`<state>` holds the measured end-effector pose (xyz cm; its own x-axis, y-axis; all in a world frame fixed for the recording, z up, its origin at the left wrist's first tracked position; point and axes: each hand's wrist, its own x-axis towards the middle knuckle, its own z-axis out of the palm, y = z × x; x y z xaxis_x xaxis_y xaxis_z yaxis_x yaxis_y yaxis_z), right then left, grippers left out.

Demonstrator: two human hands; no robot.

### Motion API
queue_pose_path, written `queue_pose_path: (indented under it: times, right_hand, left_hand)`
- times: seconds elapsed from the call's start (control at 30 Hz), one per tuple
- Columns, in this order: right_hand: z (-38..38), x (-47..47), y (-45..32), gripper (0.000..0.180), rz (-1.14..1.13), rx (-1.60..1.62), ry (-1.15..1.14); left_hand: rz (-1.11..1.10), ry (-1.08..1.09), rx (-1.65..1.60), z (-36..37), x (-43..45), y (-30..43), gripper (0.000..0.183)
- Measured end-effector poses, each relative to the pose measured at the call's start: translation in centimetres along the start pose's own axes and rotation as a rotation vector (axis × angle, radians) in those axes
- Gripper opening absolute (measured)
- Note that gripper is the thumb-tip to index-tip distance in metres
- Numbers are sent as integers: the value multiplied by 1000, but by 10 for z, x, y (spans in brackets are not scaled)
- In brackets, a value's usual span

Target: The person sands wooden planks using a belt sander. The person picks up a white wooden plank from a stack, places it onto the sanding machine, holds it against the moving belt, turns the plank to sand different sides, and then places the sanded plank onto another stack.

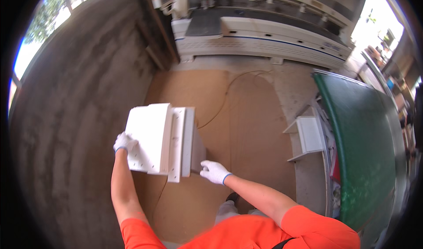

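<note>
In front of me stands a stack of white panels (148, 130) with small dark holes along the near edge. My left hand (124, 142), in a white knit glove, grips the stack's left edge, its thumb over the top face. Out from the right side of the stack stick a narrow white strip with holes (176, 145) and a greyish board (188, 141). My right hand (214, 172), gloved too, hovers just right of the boards with nothing visible in it. Its fingers are loosely bent. What supports the stack is mostly hidden below it.
A grey wall (76, 93) rises close on the left. Brown sheets (257, 126) cover the floor, with a thin cable (225, 97) across them. A long white machine (257, 34) stands at the back. On the right are a green-topped table (363, 143) and a small white shelf piece (310, 135).
</note>
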<state>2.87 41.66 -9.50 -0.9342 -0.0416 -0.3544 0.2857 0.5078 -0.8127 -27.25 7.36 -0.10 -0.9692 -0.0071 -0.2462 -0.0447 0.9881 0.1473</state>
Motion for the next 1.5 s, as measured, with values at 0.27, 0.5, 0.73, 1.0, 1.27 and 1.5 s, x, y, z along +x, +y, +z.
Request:
queue_pose_path:
  times: [0.27,0.5,0.73,1.0,1.27,1.5]
  right_hand:
    - [-80,-252,246,53,620,-190,340]
    - [-41,-497,314,57,1023,241,1079]
    - [44,-643,309,51,1227,440,1789]
    - [83,-812,289,42,1535,-553,2173]
    - [87,-881,353,57,1867,-530,2051]
    - [80,-885,352,57,1857,-548,2021]
  left_hand:
    - [536,758,-95,29,-52,228,61]
    - [1409,278,-271,228,-273,506,62]
    - [2012,-258,-237,343,-591,636,66]
    - [2269,-359,13,378,-792,708,70]
    - [2248,-248,242,430,-913,758,88]
    - [2209,-166,342,449,-990,839,89]
